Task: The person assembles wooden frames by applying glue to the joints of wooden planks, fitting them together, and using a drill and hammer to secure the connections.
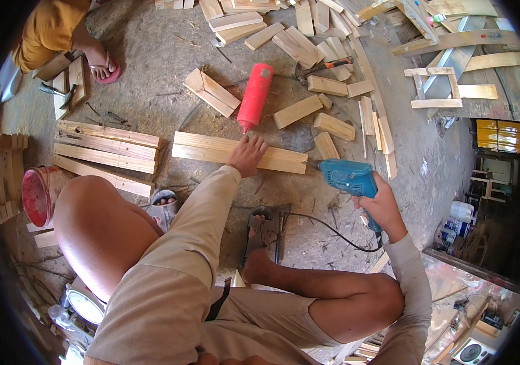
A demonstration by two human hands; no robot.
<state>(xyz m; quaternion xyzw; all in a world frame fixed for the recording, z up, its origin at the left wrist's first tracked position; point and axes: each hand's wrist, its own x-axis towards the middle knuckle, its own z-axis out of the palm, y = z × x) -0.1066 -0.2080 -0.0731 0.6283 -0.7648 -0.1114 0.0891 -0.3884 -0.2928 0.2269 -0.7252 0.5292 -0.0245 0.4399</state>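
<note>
Left hand point(246, 155) lay flat, fingers spread, pressing on a long wooden plank point(211, 149) that rested on the dirt floor point(156, 55). Right hand point(382, 207) was closed around the grip of a blue electric drill point(348, 177), its bit pointing toward the plank's right end. A red bottle point(254, 95) lay just beyond the plank, with wood blocks point(297, 111) scattered nearby.

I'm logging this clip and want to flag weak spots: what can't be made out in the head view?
- Drill bit tip: too small where the blue drill in the right hand meets the plank.
- Plank under the left hand: covered by the palm.
- Other person: cut off by the top-left rim.
- Shelf items at right: too small and dark.
</note>
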